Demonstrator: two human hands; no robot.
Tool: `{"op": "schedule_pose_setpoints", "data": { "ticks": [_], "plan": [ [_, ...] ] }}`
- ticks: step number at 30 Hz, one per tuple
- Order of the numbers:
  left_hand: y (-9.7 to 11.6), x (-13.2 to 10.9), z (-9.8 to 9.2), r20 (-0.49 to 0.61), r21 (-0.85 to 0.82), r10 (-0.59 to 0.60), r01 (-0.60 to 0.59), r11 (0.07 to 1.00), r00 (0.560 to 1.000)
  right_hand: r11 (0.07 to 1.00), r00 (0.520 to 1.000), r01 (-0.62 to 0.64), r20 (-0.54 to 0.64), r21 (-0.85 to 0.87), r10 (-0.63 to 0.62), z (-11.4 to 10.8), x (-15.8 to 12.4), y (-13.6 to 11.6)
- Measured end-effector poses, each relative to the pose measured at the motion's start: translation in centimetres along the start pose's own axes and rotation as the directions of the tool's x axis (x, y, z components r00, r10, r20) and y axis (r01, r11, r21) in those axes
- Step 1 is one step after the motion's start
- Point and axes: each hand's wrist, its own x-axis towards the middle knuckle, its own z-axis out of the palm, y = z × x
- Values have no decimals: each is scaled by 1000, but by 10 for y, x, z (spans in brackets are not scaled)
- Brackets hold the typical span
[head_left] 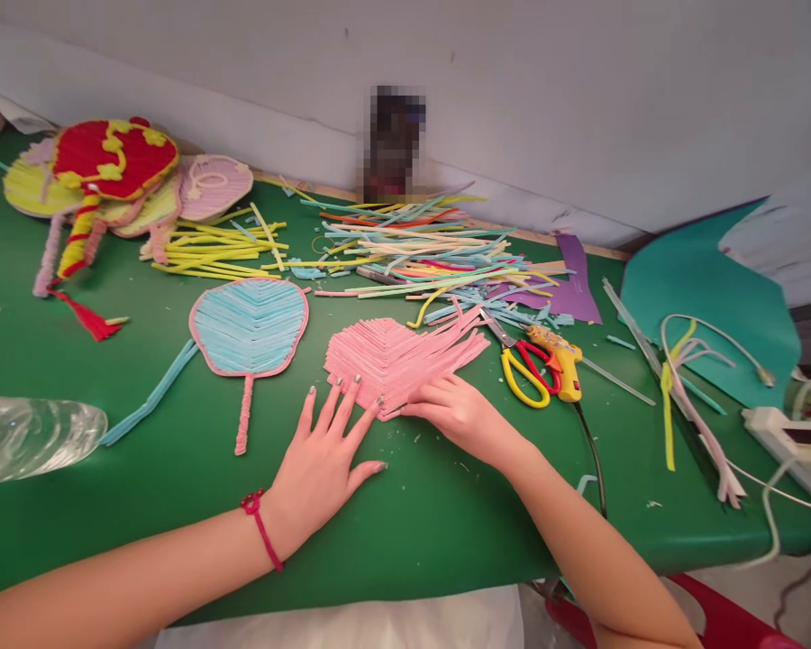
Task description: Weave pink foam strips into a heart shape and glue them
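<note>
A pink fan-shaped piece [371,356] of pipe cleaners lies flat on the green table [412,532], its long loose strands reaching to the right. My left hand [328,451], with a red cord bracelet at the wrist, is spread open, fingertips resting on the piece's lower left edge. At the lower right edge my right hand [456,410] pinches with bent fingers; the end of a pink pipe cleaner seems to be between them. Left of the piece lies a finished blue fan [250,326] with a pink rim and handle.
Yellow-and-red scissors [531,370] and a yellow glue gun [566,365] lie to the right. Behind is a pile of coloured pipe cleaners [419,243]. Decorated fans [118,158] are at back left, a clear bottle [33,437] at left, a teal sheet [709,297] and power strip [790,442] at right.
</note>
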Motion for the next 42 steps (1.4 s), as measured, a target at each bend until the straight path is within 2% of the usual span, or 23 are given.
{"op": "schedule_pose_setpoints", "data": {
  "ticks": [5,9,16,20,25,29,33,42],
  "plan": [
    [0,0,2,-13,4,5,-5,1000,1000,985,977,-171,-121,31,174,3,-24,10],
    [0,0,3,-20,15,8,-7,1000,1000,968,949,-244,-189,62,251,7,-31,19],
    [0,0,2,-21,18,10,-10,1000,1000,946,930,-318,-173,62,324,7,-32,24],
    [1,1,1,-6,18,7,-7,1000,1000,942,925,-324,-183,85,334,8,-29,22],
    [1,2,0,11,24,10,-10,1000,1000,929,923,-308,-172,206,345,14,-26,23],
    [1,2,0,16,31,14,-15,999,1000,903,902,-341,-178,263,392,19,-25,24],
    [0,2,0,27,46,24,-25,999,999,880,887,-370,-170,296,430,21,-24,23],
    [1,2,-1,18,19,8,-8,1000,1000,872,888,-379,-142,311,437,20,-25,23]
  ]
}}
